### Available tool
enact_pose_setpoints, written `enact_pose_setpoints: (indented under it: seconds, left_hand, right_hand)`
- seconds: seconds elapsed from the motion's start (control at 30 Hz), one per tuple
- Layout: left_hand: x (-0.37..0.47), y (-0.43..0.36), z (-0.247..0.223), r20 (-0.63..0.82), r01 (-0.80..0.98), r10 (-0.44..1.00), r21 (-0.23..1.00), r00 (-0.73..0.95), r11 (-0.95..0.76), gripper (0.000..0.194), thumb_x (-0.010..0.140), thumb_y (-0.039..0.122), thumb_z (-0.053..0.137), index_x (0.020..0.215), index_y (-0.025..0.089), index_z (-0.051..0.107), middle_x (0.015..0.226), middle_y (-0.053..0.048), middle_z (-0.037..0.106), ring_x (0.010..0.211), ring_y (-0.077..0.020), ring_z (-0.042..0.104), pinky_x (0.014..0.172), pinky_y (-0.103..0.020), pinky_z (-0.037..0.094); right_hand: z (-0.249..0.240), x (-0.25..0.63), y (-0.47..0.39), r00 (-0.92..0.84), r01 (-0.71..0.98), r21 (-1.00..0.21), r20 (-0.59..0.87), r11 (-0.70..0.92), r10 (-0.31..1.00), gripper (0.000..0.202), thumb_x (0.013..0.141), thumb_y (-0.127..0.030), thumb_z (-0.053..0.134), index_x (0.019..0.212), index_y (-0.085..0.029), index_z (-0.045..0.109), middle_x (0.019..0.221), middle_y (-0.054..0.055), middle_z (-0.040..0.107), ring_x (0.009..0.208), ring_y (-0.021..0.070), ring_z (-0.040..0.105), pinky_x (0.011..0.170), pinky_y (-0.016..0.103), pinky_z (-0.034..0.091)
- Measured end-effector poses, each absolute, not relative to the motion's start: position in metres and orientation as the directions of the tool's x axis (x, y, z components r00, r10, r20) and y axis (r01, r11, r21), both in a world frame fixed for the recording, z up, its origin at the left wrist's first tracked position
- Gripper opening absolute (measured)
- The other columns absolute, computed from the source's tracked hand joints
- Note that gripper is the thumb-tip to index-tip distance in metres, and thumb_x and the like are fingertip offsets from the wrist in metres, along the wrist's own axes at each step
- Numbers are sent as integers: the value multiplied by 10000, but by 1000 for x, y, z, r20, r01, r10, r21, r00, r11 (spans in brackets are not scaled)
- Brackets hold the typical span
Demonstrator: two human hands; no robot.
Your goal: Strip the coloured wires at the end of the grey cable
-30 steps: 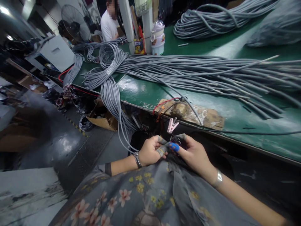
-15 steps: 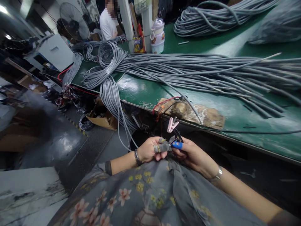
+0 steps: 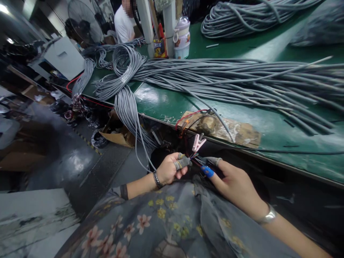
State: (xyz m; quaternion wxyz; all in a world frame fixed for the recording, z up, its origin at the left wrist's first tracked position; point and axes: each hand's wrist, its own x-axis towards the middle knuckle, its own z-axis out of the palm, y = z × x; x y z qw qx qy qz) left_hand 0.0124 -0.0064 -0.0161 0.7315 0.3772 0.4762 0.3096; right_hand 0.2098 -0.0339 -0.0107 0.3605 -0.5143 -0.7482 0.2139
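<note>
1. Your left hand (image 3: 170, 168) is clenched around the end of a grey cable (image 3: 139, 150), with grey taped fingers (image 3: 182, 163) pinching it where thin coloured wires (image 3: 195, 157) fan out.
2. Your right hand (image 3: 233, 184) sits just beside the left, its fingers partly curled. A blue cap (image 3: 207, 171) covers 1 fingertip, which reaches toward the wire ends; you cannot tell from this view whether it grips any of them.
3. The cable end is held low, in front of the desk edge (image 3: 242, 152) and above your floral-patterned lap (image 3: 172, 218). The cable runs from your left hand up to the hanging bundle.
4. A pink clip (image 3: 198, 142) hangs just above the wire ends, below the desk edge.
5. On the green desk (image 3: 166, 104), a worn cardboard piece (image 3: 228, 129) lies near the edge with red and black leads (image 3: 188, 116) beside it.
6. A big spread of grey cables (image 3: 242, 80) covers the desk, and 1 bundle (image 3: 129, 111) drapes over the edge toward the floor.
7. At the far end, a person in a white shirt (image 3: 124, 28) sits near a fan (image 3: 83, 21), well apart from your hands.
</note>
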Motion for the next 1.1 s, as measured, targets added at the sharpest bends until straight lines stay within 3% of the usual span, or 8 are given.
enact_pose_setpoints:
  seconds: [0.17,0.37,0.57,0.67,0.8,0.97,1.1]
  left_hand:
    - [12,-8,-15,-450,-75,829,863,333,499,614,566,713,750,676,174,476,465,68,510,291,-25,323,323,-188,160]
    - [12,-8,-14,-466,-56,821,859,329,509,609,529,689,775,682,171,494,459,73,511,291,-27,328,322,-182,166]
    - [12,-8,-15,-457,-56,822,862,340,503,599,539,680,773,679,172,490,460,68,516,288,-27,325,315,-183,181]
    - [11,-8,-15,-454,-31,821,869,347,494,597,564,694,753,659,176,472,465,65,509,292,-24,323,320,-184,185]
    - [8,-10,-15,-432,26,835,892,341,450,576,591,684,739,657,176,476,477,62,504,308,-23,330,329,-180,194]
    - [6,-12,-13,-389,124,857,921,339,369,559,620,687,723,722,171,533,477,61,513,334,-38,356,351,-177,241]
    - [5,-14,-12,-352,152,868,936,349,318,506,648,625,756,715,164,560,496,54,522,403,-47,417,423,-176,328]
  right_hand:
    - [-12,207,-33,-198,683,-638,308,357,930,356,913,-467,414,656,-225,454,521,6,526,397,161,467,409,271,327]
    - [-12,206,-33,-202,677,-663,249,318,947,352,901,-492,411,677,-225,456,528,7,521,403,160,450,427,269,334]
    - [-7,205,-33,-238,658,-581,443,479,864,284,932,-358,420,687,-220,452,520,-15,495,356,132,392,385,254,293]
    - [-5,206,-33,-275,653,-555,460,515,844,259,930,-348,425,727,-213,513,572,12,550,431,155,486,432,257,345]
    - [-8,209,-32,-341,617,-632,322,469,883,335,918,-433,437,675,-218,520,591,41,565,507,185,534,489,276,388]
    - [-19,212,-26,-433,506,-804,76,312,898,342,933,-472,461,840,-191,633,739,59,650,611,205,592,572,283,466]
    - [-24,211,-24,-491,424,-873,2,241,871,401,957,-526,478,868,-175,653,768,58,659,661,219,608,615,295,498]
